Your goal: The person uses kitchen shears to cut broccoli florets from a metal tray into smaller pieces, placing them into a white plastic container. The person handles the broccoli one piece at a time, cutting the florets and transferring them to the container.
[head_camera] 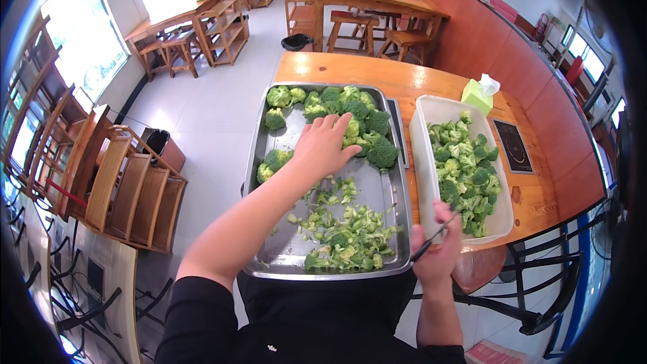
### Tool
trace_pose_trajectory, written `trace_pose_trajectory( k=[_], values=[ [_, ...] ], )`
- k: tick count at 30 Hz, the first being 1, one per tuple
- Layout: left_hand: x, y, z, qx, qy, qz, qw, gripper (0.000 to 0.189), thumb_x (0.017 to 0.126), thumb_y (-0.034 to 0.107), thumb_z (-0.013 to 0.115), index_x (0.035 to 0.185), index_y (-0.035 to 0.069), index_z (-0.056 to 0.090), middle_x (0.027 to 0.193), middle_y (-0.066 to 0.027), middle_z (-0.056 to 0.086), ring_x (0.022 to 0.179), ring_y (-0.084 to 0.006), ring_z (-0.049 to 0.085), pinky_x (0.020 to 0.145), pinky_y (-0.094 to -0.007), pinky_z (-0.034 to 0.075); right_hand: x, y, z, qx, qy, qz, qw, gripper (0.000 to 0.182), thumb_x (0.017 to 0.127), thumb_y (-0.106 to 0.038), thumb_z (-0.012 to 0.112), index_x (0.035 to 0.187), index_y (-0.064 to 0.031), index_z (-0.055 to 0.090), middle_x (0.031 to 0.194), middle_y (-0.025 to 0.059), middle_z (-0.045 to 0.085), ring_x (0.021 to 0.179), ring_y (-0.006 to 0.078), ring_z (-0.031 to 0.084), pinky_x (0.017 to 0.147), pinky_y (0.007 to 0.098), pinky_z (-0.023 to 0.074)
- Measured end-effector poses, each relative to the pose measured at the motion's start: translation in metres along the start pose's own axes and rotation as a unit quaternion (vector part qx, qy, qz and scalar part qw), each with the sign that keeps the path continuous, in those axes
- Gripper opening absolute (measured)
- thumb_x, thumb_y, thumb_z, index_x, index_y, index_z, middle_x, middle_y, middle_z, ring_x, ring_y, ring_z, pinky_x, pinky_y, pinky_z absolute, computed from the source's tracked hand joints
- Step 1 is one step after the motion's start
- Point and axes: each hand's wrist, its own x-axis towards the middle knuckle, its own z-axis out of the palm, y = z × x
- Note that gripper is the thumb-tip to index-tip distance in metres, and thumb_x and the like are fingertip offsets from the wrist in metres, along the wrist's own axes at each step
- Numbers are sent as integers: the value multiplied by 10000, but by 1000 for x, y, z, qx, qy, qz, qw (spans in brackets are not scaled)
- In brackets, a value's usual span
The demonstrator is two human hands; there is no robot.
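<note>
A large steel tray (323, 276) rests on the wooden table's near part and overhangs towards my lap. My left hand (326, 144) reaches over broccoli heads (382, 153) at the tray's far right; its fingertips touch them, and whether it grips one is hidden. Trimmed broccoli stem pieces (354, 237) are heaped in the tray's near half. My right hand (438, 250) holds a small knife (435, 237) with a dark handle, beside the tray's right rim. To the right, a white plastic tub (424, 162) contains cut broccoli florets (467, 172).
A green tissue box (477, 96) and an induction hob (513, 145) are right of the tub. A red partition (536, 106) borders the table. A wooden stool (480, 267) sits under its near edge. Bins (164, 149) and wooden shelving (136, 187) stand left.
</note>
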Motion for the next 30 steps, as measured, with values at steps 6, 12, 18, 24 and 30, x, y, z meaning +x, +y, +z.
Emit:
trace_pose_trajectory(
  k=[6, 12, 18, 24, 30],
  values=[
    [28, -19, 26, -33, -47, -52, 997, 438, 794, 326, 647, 1120, 57, 532, 929, -142, 652, 923, -321, 606, 840, -427, 425, -13, -14, 3, 48, -23, -5, 999, 427, 724, -82, 717, 1097, -24, 515, 1065, 168, 589, 941, 320, 578, 831, 363, 465],
    [10, -23, -1, -374, 16, -168, 912, 354, 865, 168, 567, 1202, 75, 512, 1048, -147, 632, 933, -254, 625, 755, -398, 492, -21, -6, -4, 63, -24, 47, 997, 445, 726, -88, 722, 1116, -29, 514, 1045, 156, 600, 927, 297, 584, 812, 345, 464],
    [-54, 26, -37, -834, -51, -273, 478, 464, 896, 75, 426, 1355, 120, 368, 1236, -116, 527, 981, -248, 610, 780, -359, 540, -12, -21, 23, 269, -115, 196, 936, 532, 777, -120, 717, 1236, -17, 468, 993, 88, 595, 875, 185, 583, 788, 285, 463],
    [-110, 65, -50, -853, -75, -314, 409, 397, 920, 107, 403, 1315, 87, 364, 1247, -137, 510, 1101, -266, 552, 834, -395, 512, -4, -36, 43, 449, -155, 315, 822, 480, 813, -101, 693, 1225, -23, 459, 888, 22, 583, 825, 89, 560, 755, 235, 458],
    [-127, 77, -57, -784, -70, -346, 511, 409, 914, 199, 464, 1296, 109, 348, 1130, -101, 526, 967, -212, 546, 788, -350, 468, -13, -43, 42, 373, -198, 272, 865, 336, 808, -82, 690, 1095, -41, 520, 822, 2, 576, 739, 67, 535, 680, 211, 431]
  ],
)
